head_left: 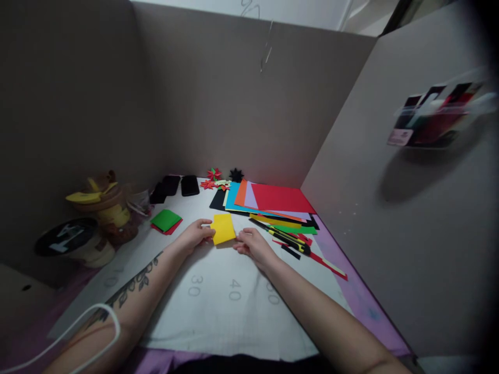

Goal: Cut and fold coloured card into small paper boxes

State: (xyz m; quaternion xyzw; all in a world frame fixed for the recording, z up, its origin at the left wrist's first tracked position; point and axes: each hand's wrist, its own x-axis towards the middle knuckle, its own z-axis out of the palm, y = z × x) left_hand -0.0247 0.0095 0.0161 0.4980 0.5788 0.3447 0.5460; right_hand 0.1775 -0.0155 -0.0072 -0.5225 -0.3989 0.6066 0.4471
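Observation:
A yellow square of paper (223,229) is held between my two hands, slightly raised at its lower edge over the white mat (212,317). My left hand (196,235) pinches its left edge, thumb and fingers closed on it. At the lower right corner my right hand (252,246) has its fingertips closed on the edge of the same paper. Green paper squares (166,220) lie on red paper squares (173,228), left of my left hand. To the right of my right hand lies a black and yellow utility knife (290,241) among paper strips.
Coloured sheets (284,198) are stacked at the back right, with folded paper stars (214,174) beside them. Black flat objects (190,185) lie at the back left. Pots (105,208) stand at the left, and a white cable (117,324) crosses my left forearm. Grey walls surround the table.

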